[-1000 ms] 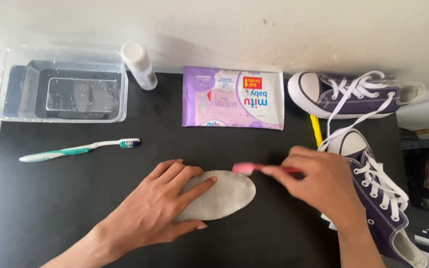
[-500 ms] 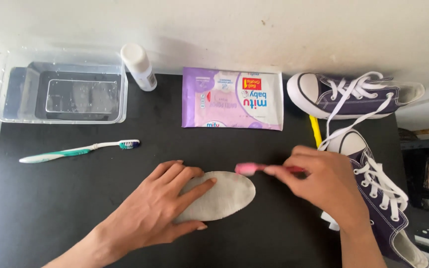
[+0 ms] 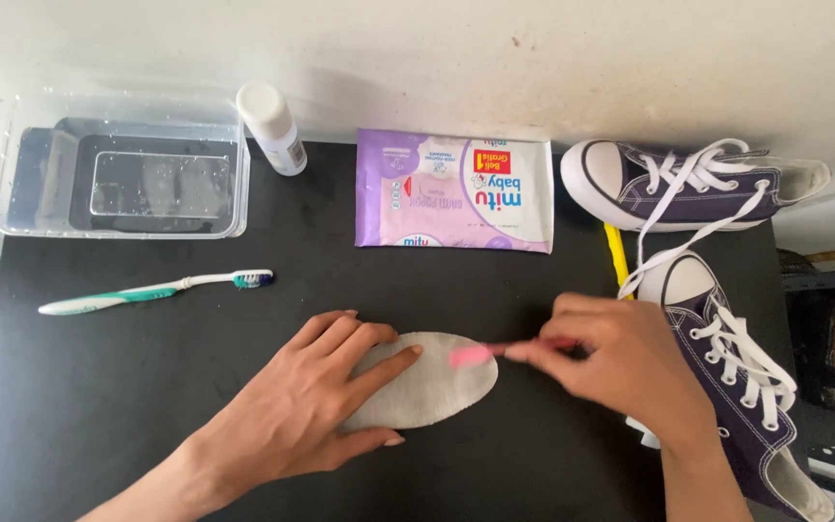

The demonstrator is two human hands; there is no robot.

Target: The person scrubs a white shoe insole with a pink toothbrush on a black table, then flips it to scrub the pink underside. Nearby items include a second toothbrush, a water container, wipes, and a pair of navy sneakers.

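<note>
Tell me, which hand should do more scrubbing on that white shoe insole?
Probably the right hand: it already grips the pink toothbrush, whose head lies on the white insole. The left hand lies flat on the insole, pinning it to the black table, so it looks busy.

White oval shoe insole (image 3: 437,382) lying flat on black tabletop, left end pinned under spread fingers, pink toothbrush (image 3: 480,354) head blurred, touching its right end
</note>
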